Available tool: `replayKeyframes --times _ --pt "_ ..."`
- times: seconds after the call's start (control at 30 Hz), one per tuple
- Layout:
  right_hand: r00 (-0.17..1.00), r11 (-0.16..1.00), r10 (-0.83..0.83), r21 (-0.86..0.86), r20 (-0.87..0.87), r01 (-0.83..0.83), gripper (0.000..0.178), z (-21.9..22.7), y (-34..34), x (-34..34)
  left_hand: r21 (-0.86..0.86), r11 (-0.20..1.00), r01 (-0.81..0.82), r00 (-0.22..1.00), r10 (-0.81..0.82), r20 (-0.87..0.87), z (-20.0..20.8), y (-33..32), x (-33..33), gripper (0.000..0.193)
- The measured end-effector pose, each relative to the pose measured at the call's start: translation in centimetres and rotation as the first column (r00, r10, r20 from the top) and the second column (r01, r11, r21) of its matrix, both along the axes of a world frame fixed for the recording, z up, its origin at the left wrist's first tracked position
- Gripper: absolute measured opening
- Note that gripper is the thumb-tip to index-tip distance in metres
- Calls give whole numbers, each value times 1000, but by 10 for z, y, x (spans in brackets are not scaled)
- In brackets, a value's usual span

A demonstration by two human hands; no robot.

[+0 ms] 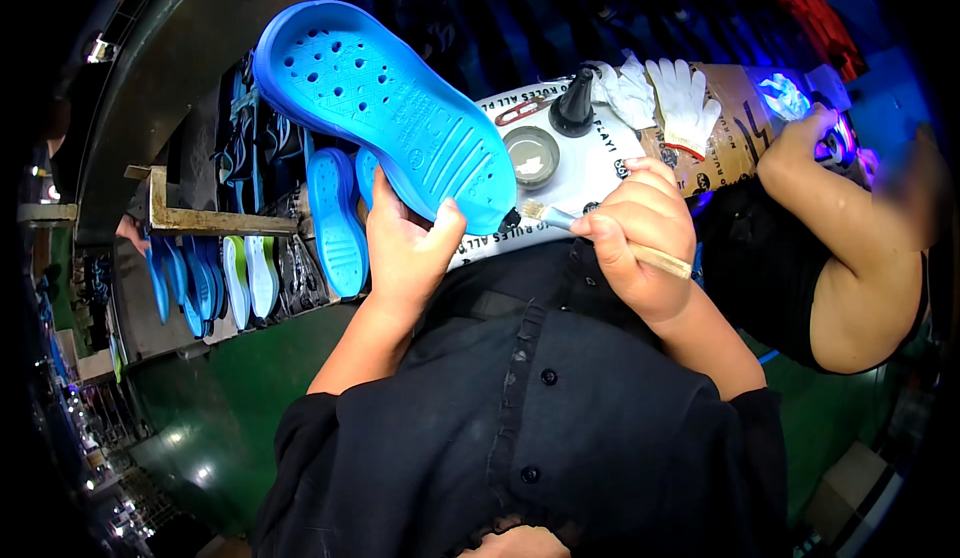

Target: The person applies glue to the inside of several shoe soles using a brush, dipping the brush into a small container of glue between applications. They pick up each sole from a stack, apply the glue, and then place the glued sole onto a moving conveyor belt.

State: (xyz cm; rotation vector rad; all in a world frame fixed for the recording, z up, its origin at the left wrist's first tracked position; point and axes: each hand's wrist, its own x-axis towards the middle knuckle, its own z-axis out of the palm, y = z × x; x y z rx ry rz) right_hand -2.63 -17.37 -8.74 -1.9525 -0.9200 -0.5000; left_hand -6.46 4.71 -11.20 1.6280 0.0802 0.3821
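Observation:
My left hand [408,236] grips a blue shoe sole [400,123] near its narrower end, thumb on the upper face. Small holes dot the sole's wide end, and ridges cross its middle. In my right hand [643,228] is a brush [656,258] with a wooden handle and pale bristles. Its bristle tip is close to the sole's near end, beside a small black piece [512,217]; whether they touch I cannot tell. A round grey bowl [531,156] stands just beyond the brush, and a black cone-tipped bottle [573,106] is behind it.
White gloves [684,105] and red-handled snips [520,112] lie on the covered worktop. Left of me, more blue soles [337,223] and some green-and-white ones [262,276] stand by a wooden frame [222,221]. A co-worker's arm [825,203] is close on the right.

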Motion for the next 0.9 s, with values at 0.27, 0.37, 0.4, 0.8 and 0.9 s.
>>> replayKeyframes --times 0.27,0.37,0.4,0.8,0.9 --pt "995 995 96 -7 -10 -96 15 0 7 -5 110 994 -28 998 21 61 -3 -4 -2 53" --pt "995 995 95 -9 -8 -95 15 -2 9 -6 61 997 -50 996 45 78 -1 -6 -4 52" --pt "997 997 76 11 -27 -76 16 -2 9 -5 61 997 -52 996 47 77 -1 -8 -5 52" --pt "982 992 69 115 -175 -49 24 -3 12 1 306 944 -121 943 13 332 -16 -5 -3 37" --pt "977 987 80 156 -199 -49 24 -3 8 0 295 946 -137 935 25 353 -17 -4 -3 36"
